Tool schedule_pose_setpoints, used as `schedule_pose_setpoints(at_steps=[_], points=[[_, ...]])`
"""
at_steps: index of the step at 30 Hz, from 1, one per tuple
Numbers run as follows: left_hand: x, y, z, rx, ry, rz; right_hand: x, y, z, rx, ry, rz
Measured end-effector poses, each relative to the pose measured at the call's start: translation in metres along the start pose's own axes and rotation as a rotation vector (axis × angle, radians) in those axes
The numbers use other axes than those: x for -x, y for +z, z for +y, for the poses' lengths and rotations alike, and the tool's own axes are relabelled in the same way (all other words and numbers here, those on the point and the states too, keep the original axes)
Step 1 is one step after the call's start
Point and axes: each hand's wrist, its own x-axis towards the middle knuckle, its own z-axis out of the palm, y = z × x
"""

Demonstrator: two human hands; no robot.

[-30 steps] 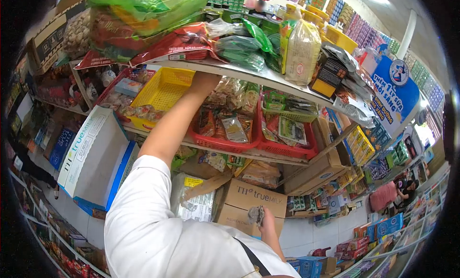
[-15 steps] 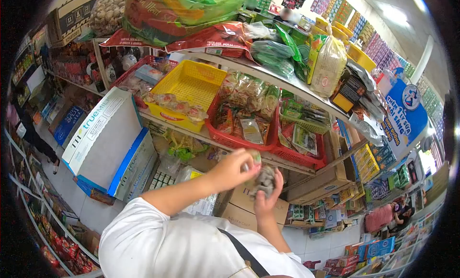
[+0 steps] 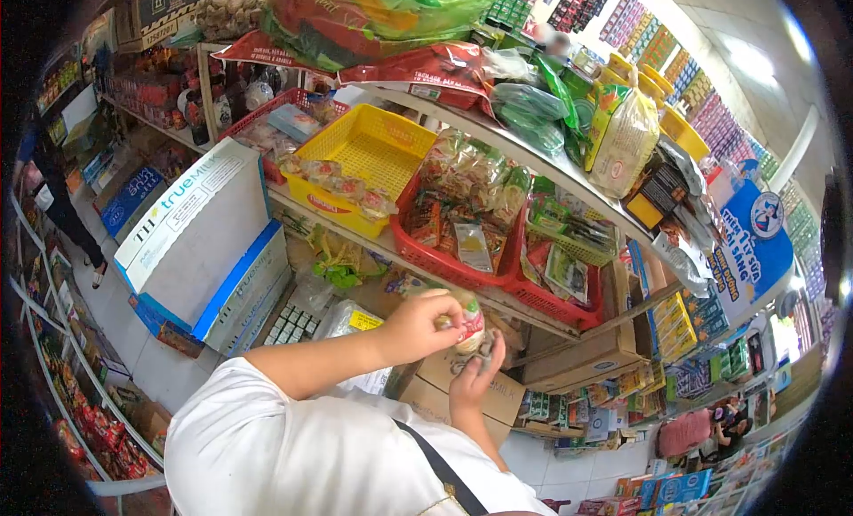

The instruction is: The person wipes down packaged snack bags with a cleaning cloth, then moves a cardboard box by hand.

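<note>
Both hands meet in front of my chest, at a small clear packet (image 3: 470, 331) with a red and green label. My left hand (image 3: 418, 328) is closed, its fingers pinching the packet's upper end. Lower down, my right hand (image 3: 473, 388) grips the packet's bottom, where greyish, mottled contents show; I cannot make out what they are. Just beyond the hands are a red basket (image 3: 442, 259) of bagged goods and a yellow basket (image 3: 360, 125) with several small wrapped packets along its front.
A TH true MILK display box (image 3: 195, 240) stands at left. Below the hands lies a brown carton (image 3: 438, 393). The upper shelf holds a large green and red bag (image 3: 382, 18) and a noodle-like bag (image 3: 625, 138). Another person (image 3: 62, 205) stands at far left; someone in pink (image 3: 684, 434) is at lower right.
The packet has turned so its red and green label now shows. Both hands have shifted slightly left and down in view, and the shelves have moved slightly right.
</note>
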Motion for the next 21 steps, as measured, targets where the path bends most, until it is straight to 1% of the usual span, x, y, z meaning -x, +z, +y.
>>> schedule_pose_setpoints(at_steps=[2,3,5,6,8,9,12,13,16,17,20,21], points=[[-0.001,0.015,-0.006,-0.059,0.065,-0.156,-0.007,-0.001,-0.011,-0.081,0.046,0.028],[0.006,0.025,-0.007,-0.086,-0.013,-0.256,-0.014,-0.002,-0.02,-0.139,0.047,0.034],[0.017,0.04,-0.017,0.009,-0.036,-0.237,-0.015,-0.007,-0.018,-0.22,0.031,0.063],[0.017,0.041,-0.017,0.072,-0.052,-0.214,-0.016,-0.012,-0.021,-0.101,-0.017,0.013],[0.01,0.035,-0.017,0.037,0.023,-0.215,-0.02,-0.019,-0.03,0.133,-0.115,-0.082],[0.006,0.03,-0.015,0.021,0.057,-0.217,-0.016,-0.018,-0.022,0.138,-0.144,-0.06],[-0.011,0.018,0.005,-0.002,0.037,-0.177,-0.011,-0.025,-0.016,0.2,-0.048,-0.133],[-0.015,0.017,0.012,0.0,0.039,-0.174,-0.007,-0.029,-0.012,0.196,-0.019,-0.126],[-0.016,0.023,0.021,0.096,0.066,-0.218,-0.007,-0.045,-0.017,0.099,-0.027,-0.163],[-0.014,0.027,0.017,0.087,0.032,-0.266,-0.005,-0.044,-0.015,0.062,-0.112,-0.11],[-0.009,0.036,0.019,0.077,-0.028,-0.224,-0.003,-0.049,0.004,-0.156,0.236,-0.283],[-0.007,0.04,0.008,0.08,0.04,-0.238,0.005,-0.045,0.02,-0.308,0.383,-0.272]])
